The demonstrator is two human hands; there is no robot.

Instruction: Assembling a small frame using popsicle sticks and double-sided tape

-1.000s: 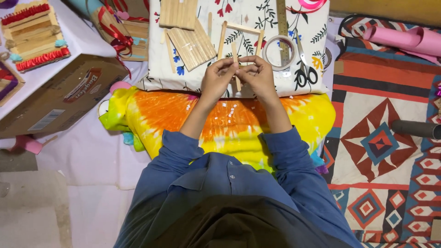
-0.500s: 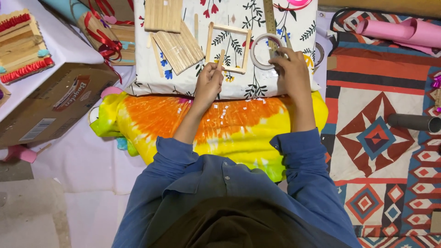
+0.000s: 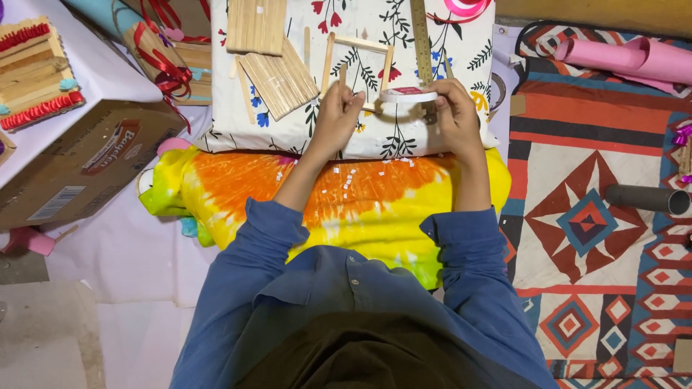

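Note:
My right hand [image 3: 455, 108] grips a white roll of tape [image 3: 409, 94], held on edge above a floral cushion [image 3: 360, 137]. My left hand [image 3: 337, 115] pinches at the roll's left side, near its loose end. Just behind the hands a square frame of wooden craft sticks [image 3: 359, 59] lies flat on the cushion. A wooden ruler [image 3: 420, 36] lies upright along the cushion beside the frame.
Stacks of craft sticks [image 3: 268, 54] lie at the cushion's left. A tie-dye cloth [image 3: 339, 194] covers my lap, dotted with small white scraps. A cardboard box [image 3: 79, 162] sits left; pink paper rolls [image 3: 620, 57] and a grey tube [image 3: 645, 198] lie right on a patterned rug.
The stick frame left my hands and now lies on the cushion. My right hand reached to the tape roll, lifted it, and my left hand joined it.

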